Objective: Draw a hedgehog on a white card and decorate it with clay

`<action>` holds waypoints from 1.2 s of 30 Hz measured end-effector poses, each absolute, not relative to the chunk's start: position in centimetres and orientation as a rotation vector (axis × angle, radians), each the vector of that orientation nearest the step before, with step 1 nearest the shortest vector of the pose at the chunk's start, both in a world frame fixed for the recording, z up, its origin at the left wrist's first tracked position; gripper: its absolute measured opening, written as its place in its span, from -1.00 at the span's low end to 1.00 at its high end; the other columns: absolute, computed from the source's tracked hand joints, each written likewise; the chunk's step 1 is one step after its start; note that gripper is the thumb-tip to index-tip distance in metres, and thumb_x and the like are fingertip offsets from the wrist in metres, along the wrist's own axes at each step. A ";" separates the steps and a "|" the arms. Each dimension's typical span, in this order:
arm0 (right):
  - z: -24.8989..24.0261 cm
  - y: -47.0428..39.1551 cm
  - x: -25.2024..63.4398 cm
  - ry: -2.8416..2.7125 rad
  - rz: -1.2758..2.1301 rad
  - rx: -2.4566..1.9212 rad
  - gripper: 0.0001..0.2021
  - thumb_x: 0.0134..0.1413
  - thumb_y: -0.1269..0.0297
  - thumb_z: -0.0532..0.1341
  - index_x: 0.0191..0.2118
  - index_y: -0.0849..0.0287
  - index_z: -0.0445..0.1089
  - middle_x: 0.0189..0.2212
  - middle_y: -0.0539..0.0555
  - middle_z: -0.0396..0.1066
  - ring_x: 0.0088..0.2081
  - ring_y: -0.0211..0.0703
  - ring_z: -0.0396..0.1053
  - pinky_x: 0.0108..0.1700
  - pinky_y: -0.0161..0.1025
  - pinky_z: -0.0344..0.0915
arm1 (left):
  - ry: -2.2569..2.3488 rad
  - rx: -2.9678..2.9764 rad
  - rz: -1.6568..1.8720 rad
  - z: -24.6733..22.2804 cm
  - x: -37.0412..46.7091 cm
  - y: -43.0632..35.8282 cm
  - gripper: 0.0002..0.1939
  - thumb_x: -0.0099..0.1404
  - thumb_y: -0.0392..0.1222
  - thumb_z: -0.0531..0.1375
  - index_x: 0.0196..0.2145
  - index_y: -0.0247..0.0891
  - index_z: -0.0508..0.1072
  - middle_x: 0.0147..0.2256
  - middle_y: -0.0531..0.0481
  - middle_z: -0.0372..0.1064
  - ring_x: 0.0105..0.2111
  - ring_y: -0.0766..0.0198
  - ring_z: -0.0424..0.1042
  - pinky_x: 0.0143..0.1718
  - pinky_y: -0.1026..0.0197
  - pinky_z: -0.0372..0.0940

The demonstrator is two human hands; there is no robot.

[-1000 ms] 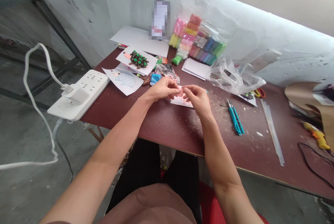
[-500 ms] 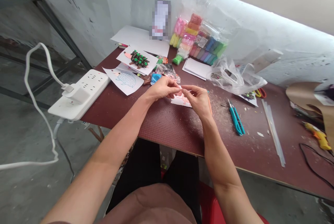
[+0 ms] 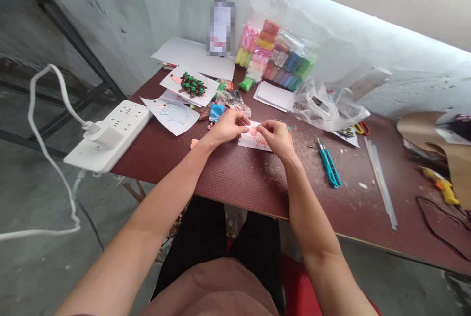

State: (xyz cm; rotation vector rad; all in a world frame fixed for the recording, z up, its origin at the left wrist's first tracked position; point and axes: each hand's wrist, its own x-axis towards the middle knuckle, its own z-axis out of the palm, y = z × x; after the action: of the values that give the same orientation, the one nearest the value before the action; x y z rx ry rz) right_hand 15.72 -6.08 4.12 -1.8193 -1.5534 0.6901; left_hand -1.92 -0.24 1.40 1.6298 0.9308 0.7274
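A small white card [image 3: 253,142] with an orange-red drawing lies on the dark red table between my hands. My left hand [image 3: 228,125] is over the card's left side, thumb and fingers pinched; what is between them is too small to make out. My right hand [image 3: 276,137] is over the card's right side, its fingertips closed at a pink piece [image 3: 253,130] on the drawing. Behind my left hand lies a blue packet [image 3: 217,112]. Pink clay bits [image 3: 194,144] are beside my left forearm.
Hedgehog pictures [image 3: 171,114] and a white power strip [image 3: 106,137] are at the left. Bagged coloured clay [image 3: 275,56] and white paper [image 3: 273,96] stand behind. A teal cutter [image 3: 329,165], clear sticks [image 3: 381,183] and a yellow glue gun [image 3: 443,186] are at the right.
My hands have moved slightly apart, and more of the card and the pink piece shows between them. The whole view has shifted a little.
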 end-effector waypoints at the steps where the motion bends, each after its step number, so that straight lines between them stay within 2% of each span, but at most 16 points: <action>1: 4.1 -5.8 15.9 -1.557 0.690 -1.838 -0.80 0.06 0.22 0.24 -0.49 0.19 0.44 -0.59 -0.05 0.31 -0.49 -0.27 0.15 -0.35 -0.24 0.10 | 0.953 1.672 0.741 1.4 -1.9 -0.2 -0.92 0.22 -0.42 0.29 -0.29 -0.39 0.54 -0.32 -0.08 0.55 -0.52 0.39 0.44 -0.43 0.31 0.35; 5: 3.4 -4.8 16.2 -1.596 0.691 -1.866 -0.79 0.05 0.20 0.23 -0.52 0.18 0.42 -0.61 -0.06 0.28 -0.48 -0.26 0.15 -0.35 -0.23 0.08 | 1.100 1.837 0.824 1.3 -1.8 -0.1 -0.91 0.23 -0.42 0.26 -0.32 -0.34 0.56 -0.30 -0.06 0.57 -0.30 0.26 0.52 -0.16 0.21 0.40; 8: 2.8 -4.6 16.2 -1.623 0.741 -1.864 -0.77 0.05 0.18 0.21 -0.53 0.17 0.40 -0.63 -0.08 0.20 -0.50 -0.26 0.10 -0.39 -0.24 0.03 | 1.172 1.917 0.840 1.2 -1.7 0.0 -0.88 0.24 -0.42 0.24 -0.30 -0.31 0.58 -0.24 -0.07 0.60 -0.20 0.19 0.53 -0.07 0.17 0.37; 11: 2.4 -4.6 16.1 -1.642 0.768 -1.861 -0.77 0.05 0.18 0.19 -0.52 0.18 0.41 -0.62 -0.07 0.20 -0.49 -0.26 0.10 -0.41 -0.24 0.01 | 1.214 1.971 0.817 1.0 -1.7 0.0 -0.85 0.24 -0.42 0.23 -0.28 -0.31 0.60 -0.24 -0.10 0.60 -0.20 0.15 0.53 -0.09 0.16 0.36; 18: 2.0 -4.7 16.1 -1.659 0.679 -1.893 -0.81 0.04 0.23 0.18 -0.50 0.17 0.44 -0.56 -0.01 0.38 -0.45 -0.21 0.22 -0.35 -0.24 0.08 | 1.222 2.075 0.753 0.9 -1.6 -0.2 -0.79 0.25 -0.43 0.22 -0.25 -0.28 0.65 -0.27 -0.10 0.61 -0.24 0.14 0.55 -0.10 0.14 0.38; 26: 2.0 -4.7 16.3 -1.665 0.685 -1.895 -0.83 0.04 0.26 0.17 -0.50 0.16 0.40 -0.56 -0.01 0.37 -0.45 -0.21 0.22 -0.35 -0.24 0.07 | 1.225 2.139 0.670 0.6 -1.7 -0.2 -0.72 0.24 -0.43 0.21 -0.18 -0.28 0.68 -0.24 -0.13 0.63 -0.20 0.10 0.57 -0.04 0.10 0.39; 32: 2.2 -4.9 15.7 -1.678 0.682 -1.947 -0.85 0.01 0.33 0.18 -0.53 0.15 0.41 -0.56 0.01 0.44 -0.46 -0.20 0.27 -0.34 -0.23 0.10 | 1.221 2.203 0.613 0.7 -1.6 -0.5 -0.72 0.23 -0.42 0.24 -0.15 -0.25 0.67 -0.20 -0.11 0.63 -0.15 0.08 0.56 -0.04 0.13 0.38; 36: 2.0 -4.9 15.8 -1.672 0.664 -1.939 -0.87 0.01 0.35 0.21 -0.50 0.15 0.47 -0.53 0.01 0.49 -0.45 -0.19 0.30 -0.36 -0.24 0.10 | 1.167 2.275 0.583 1.4 -1.3 -1.0 -0.74 0.29 -0.40 0.23 -0.15 -0.29 0.69 -0.12 -0.20 0.60 -0.09 0.01 0.55 0.00 0.08 0.36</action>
State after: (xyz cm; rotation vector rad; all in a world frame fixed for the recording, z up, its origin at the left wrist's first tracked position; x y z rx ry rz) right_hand 15.77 -4.95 1.95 -1.9387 -1.6716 0.6637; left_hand -1.33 -1.01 1.39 2.2745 1.1674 0.5831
